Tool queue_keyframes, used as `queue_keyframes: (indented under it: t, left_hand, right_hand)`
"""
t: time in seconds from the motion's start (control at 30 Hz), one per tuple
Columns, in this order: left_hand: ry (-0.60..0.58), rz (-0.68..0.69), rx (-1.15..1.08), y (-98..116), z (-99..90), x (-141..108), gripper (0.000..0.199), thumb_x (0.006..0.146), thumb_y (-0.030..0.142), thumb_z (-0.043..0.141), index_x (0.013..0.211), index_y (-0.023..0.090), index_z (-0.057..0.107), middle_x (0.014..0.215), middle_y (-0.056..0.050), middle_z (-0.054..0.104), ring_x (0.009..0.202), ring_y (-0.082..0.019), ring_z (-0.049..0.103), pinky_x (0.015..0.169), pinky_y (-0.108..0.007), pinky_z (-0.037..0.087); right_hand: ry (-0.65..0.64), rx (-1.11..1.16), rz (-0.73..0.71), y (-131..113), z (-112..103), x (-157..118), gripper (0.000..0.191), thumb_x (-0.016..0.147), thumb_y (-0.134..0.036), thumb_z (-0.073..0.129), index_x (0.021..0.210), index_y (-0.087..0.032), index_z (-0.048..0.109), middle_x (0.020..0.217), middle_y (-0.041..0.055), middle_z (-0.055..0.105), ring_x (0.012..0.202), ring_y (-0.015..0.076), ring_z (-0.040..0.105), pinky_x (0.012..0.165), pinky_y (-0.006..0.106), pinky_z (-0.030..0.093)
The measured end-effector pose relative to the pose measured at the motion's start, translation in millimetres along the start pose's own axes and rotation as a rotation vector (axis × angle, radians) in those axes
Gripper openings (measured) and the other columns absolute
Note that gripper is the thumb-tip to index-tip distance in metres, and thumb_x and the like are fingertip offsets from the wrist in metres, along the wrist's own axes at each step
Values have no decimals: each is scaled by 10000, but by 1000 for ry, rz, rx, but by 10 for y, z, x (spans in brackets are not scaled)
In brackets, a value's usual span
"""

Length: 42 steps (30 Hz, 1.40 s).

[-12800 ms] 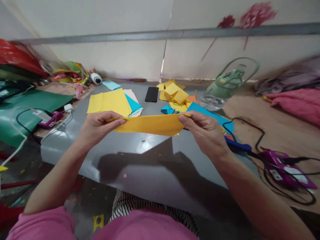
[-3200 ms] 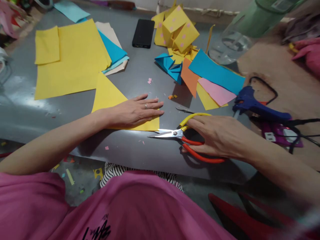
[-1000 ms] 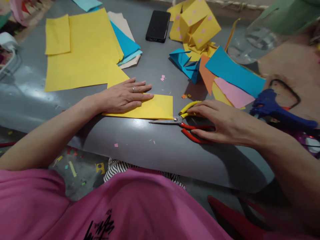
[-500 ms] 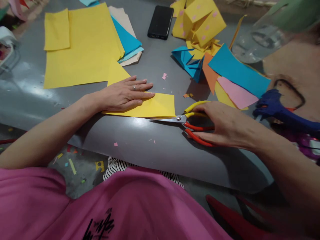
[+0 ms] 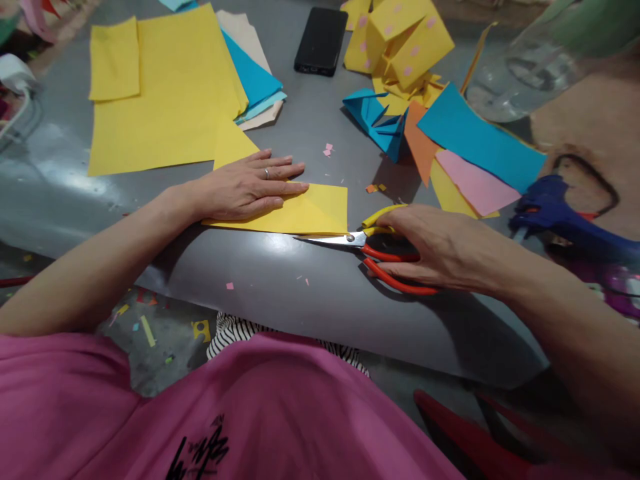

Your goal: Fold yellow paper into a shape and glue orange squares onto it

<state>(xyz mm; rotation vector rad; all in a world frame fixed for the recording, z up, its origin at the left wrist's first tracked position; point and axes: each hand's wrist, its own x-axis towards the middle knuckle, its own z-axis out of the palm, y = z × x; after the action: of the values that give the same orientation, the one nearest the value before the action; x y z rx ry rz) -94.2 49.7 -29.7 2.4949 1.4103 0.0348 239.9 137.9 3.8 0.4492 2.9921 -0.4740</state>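
A folded piece of yellow paper (image 5: 320,208) lies near the table's front edge. My left hand (image 5: 250,187) rests flat on it with the fingers stretched out, pressing it down; a ring shows on one finger. In my right hand (image 5: 435,243) is a pair of scissors (image 5: 353,239) with yellow and red handles. The blades point left along the paper's near edge, around its right corner, and look nearly closed. Whether paper sits between the blades I cannot tell.
Large yellow sheets (image 5: 165,120) and a blue sheet (image 5: 250,77) lie at the back left. A black phone (image 5: 321,41), yellow folded paper (image 5: 400,40), blue folded paper (image 5: 377,127) and a clear cup (image 5: 515,80) stand further back. A blue glue gun (image 5: 565,213) lies right.
The scissors and my right hand have shifted slightly left, and the handles' hold has changed a little. My left hand keeps its place on the paper.
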Motion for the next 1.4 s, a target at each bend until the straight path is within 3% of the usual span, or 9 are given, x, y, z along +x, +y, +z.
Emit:
queue_keyframes:
  t: [0.63,0.97,1.1,1.23,1.4]
  left_hand:
    - [-1,-6,-18,38,-36,-2,593,1058,500,164,1569,279,368,1693,-47,226,1568,-274,201,1274,-502,106]
    - [25,-1,-42,5,-11,3,585,1050,529,184,1563,320,371,1690,-6,248,1566,-262,210,1275,-504,122]
    - [23,-14,-52,20,-5,-3,562,1050,507,222,1561,328,373,1691,-3,243,1564,-282,213,1271,-521,121]
    - [84,-54,-61,77,60,126,562,1051,466,226,1569,299,363,1686,-43,261,1564,-311,202,1257,-566,126]
    - [120,-85,-68,128,27,379,592,1045,507,196,1572,291,356,1692,-35,258,1566,-327,188,1247,-570,161]
  right_hand:
    - [-8,-82,30,-197,3,145,434,887,-646,464,1043,-259,581,912,151,679,795,361,650,534,468,467]
    - [9,-103,-5,-172,13,207,389,869,-620,532,1086,-302,593,990,124,709,920,378,661,556,449,463]
    - [4,-79,9,-189,4,206,402,869,-638,509,1055,-291,589,949,130,696,877,373,657,538,445,443]
    - [41,-83,32,-81,-23,206,453,846,-679,529,1083,-297,582,949,135,680,866,379,644,579,468,467]
    - [49,-59,60,261,-34,177,478,806,-616,613,1111,-248,593,955,163,678,817,379,640,622,502,500]
